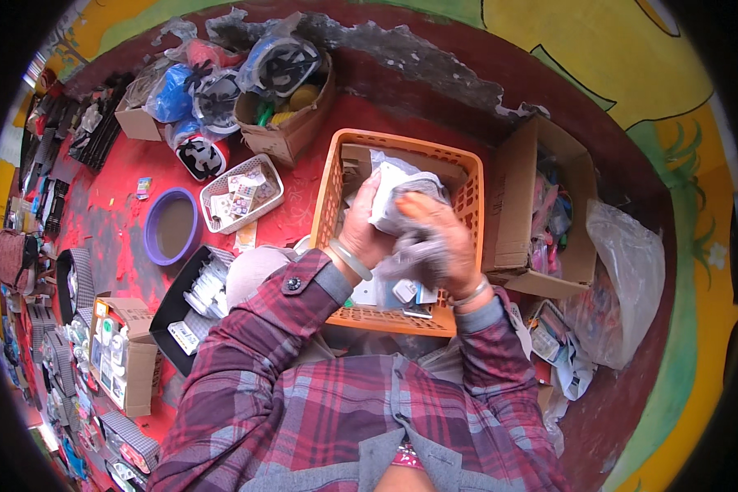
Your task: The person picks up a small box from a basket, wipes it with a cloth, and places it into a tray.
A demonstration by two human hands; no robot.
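Over an orange plastic basket (330,184), my left hand (367,221) grips a white packet (387,187) in clear plastic, its fingers wrapped round the side. My right hand (447,234) is closed on a grey cloth (422,254) and presses it against the packet's face. Part of the cloth hangs down below the hand, slightly blurred. Inside the basket, under my hands, lie a piece of cardboard and several small white and blue packs (403,291). My hands hide much of what the basket holds.
To the right stands an open cardboard box (512,205) of colourful items, beside a clear plastic bag (627,279). At left are a white basket (279,193), a purple basin (149,230) of murky water and a black tray (166,328). Another filled box (283,139) stands by the wall.
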